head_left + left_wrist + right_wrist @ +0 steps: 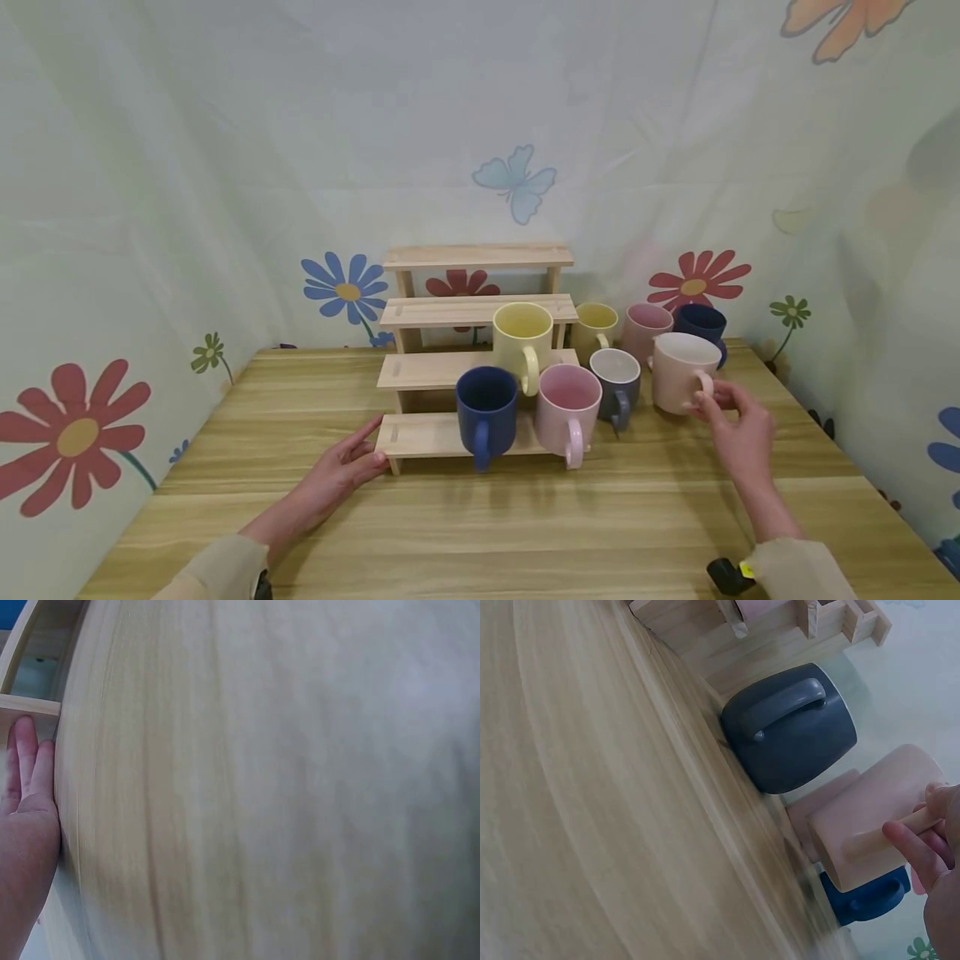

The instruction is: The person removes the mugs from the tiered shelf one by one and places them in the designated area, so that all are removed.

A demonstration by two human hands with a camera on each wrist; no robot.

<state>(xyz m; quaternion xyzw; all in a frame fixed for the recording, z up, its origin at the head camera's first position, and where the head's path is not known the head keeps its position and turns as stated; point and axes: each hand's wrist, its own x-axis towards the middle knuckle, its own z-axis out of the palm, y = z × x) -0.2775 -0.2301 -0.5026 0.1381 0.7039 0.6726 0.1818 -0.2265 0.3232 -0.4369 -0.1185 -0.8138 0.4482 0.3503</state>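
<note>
My right hand (pixel 738 429) pinches the handle of a pale pink mug (pixel 681 375), which is upright at the right end of the mug group. In the right wrist view the fingers wrap that mug's (pixel 885 814) handle. My left hand (pixel 341 475) touches the left end of the lowest step of a wooden tiered rack (pixel 420 429), fingers straight. On that lowest step stand a dark blue mug (pixel 486 412) and a pink mug (pixel 567 408). A yellow mug (pixel 521 337) sits on the step above.
Right of the rack stand a grey mug (pixel 615 383) with a white inside, another yellow mug (pixel 595 325), a rose mug (pixel 645 329) and a second dark blue mug (pixel 699 321). All rest on a wood-grain table (pixel 525 533). A flowered cloth (pixel 225 167) hangs behind.
</note>
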